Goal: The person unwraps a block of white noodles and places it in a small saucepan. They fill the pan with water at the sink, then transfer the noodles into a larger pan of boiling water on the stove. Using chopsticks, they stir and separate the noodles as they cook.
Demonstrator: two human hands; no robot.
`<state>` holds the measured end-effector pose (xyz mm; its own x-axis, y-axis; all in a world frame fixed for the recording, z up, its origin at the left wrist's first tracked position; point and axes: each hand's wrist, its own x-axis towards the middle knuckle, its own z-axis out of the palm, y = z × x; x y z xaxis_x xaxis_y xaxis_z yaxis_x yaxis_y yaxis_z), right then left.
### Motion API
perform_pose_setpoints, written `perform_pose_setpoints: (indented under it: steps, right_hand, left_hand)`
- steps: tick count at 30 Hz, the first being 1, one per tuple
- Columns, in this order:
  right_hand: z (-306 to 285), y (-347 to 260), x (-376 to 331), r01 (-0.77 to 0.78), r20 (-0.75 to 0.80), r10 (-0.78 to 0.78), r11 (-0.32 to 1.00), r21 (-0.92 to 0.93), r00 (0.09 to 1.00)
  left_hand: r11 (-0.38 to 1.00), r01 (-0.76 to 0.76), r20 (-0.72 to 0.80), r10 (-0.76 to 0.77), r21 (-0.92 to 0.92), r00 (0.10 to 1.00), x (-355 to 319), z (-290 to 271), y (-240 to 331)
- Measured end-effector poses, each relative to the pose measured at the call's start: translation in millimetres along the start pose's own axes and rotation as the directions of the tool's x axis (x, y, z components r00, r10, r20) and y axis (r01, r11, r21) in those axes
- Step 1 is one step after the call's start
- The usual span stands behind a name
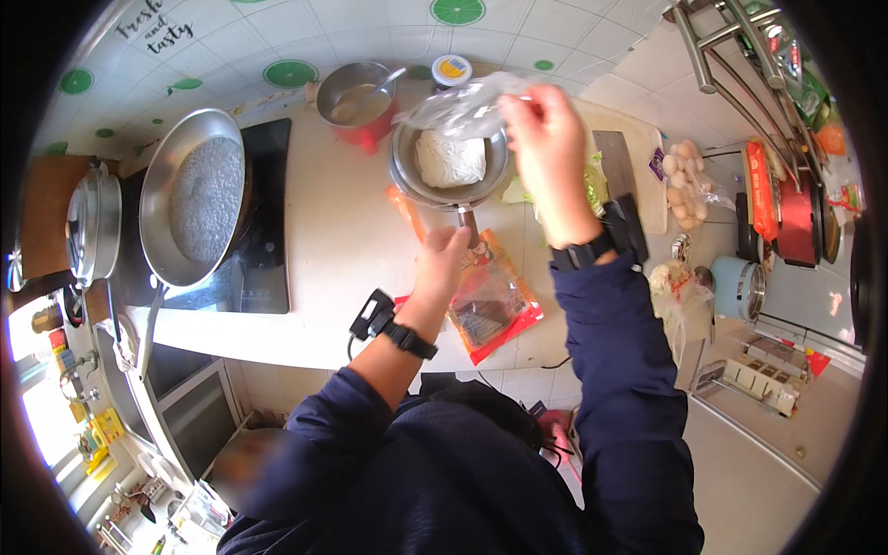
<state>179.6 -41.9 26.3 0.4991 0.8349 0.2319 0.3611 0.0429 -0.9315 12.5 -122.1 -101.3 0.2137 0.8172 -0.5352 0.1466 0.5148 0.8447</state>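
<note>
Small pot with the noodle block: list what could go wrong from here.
1. The left hand grips only the handle of the small pot, which sits on the counter beside an orange packet; a bump could tip it.
2. The right hand lifts a clear wrapper over the noodle block; crumbs may scatter.
3. The cleaver lies close under the right forearm.

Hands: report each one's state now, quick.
Left hand: closed on the handle of the small steel pot.
Right hand: closed on a clear plastic wrapper above the pot.
</note>
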Motion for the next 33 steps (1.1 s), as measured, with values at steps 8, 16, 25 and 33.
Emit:
perform_pose_setpoints:
  steps: [8, 16, 25, 33]
  right_hand:
    - [-126, 46, -117, -0.374, -0.088, 0.499, 0.744, 0.553, 0.862]
    - [-152, 131, -266, -0.784, -0.168, 0.843, 0.537, 0.310, 0.511]
    - [-155, 143, -280, -0.783, -0.165, 0.824, 0.567, 0.256, 0.542]
    - [-189, 178, -282, -0.822, -0.269, 0.836, 0.534, 0.199, 0.478]
  left_hand:
    - [0.887, 0.448, 0.167, -0.427, -0.111, 0.888, 41, 27, 9]
    - [0.978, 0.208, -0.117, -0.210, -0.023, 0.971, 49, 42, -5]
    - [0.989, 0.073, -0.118, -0.088, -0.128, 0.989, 19, 38, 3]
    - [0.974, -0.081, -0.013, 0.080, -0.210, 0.997, -55, -11, 35]
